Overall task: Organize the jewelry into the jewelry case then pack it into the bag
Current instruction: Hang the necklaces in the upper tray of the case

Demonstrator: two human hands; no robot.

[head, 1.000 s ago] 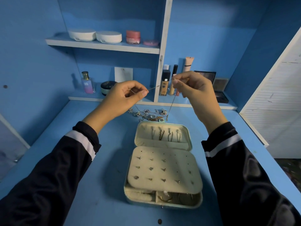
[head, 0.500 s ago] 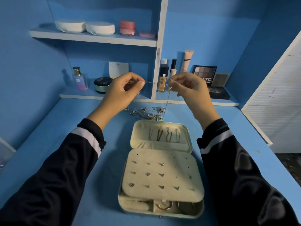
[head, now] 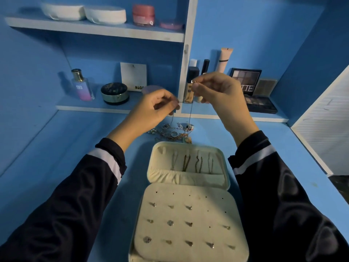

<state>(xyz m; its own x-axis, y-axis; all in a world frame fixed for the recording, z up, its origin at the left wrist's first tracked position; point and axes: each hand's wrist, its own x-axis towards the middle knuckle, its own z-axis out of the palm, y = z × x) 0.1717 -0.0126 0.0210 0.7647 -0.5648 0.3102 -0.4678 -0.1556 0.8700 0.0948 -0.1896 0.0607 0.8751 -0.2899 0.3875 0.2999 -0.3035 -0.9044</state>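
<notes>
A cream jewelry case [head: 188, 178] lies open on the blue desk. Several necklaces hang in its raised lid and earrings sit in its padded insert. Behind the case lies a loose pile of jewelry [head: 174, 130]. Above that pile my left hand [head: 153, 108] and my right hand [head: 217, 89] each pinch one end of a thin chain necklace [head: 190, 114]. Its two strands hang down toward the pile. The right hand is higher than the left. No bag is in view.
Cosmetics stand on the low shelf behind: a perfume bottle [head: 82, 86], a round dark jar [head: 114, 93], a foundation bottle [head: 189, 86], a tube [head: 224, 59] and an eyeshadow palette [head: 251, 87]. A white divider [head: 186, 53] rises behind the hands. White slatted panel at right [head: 326, 129].
The hands have come closer together and the left has dropped below the right, so the chain now hangs down instead of stretching across. The view has tilted downward toward the case.
</notes>
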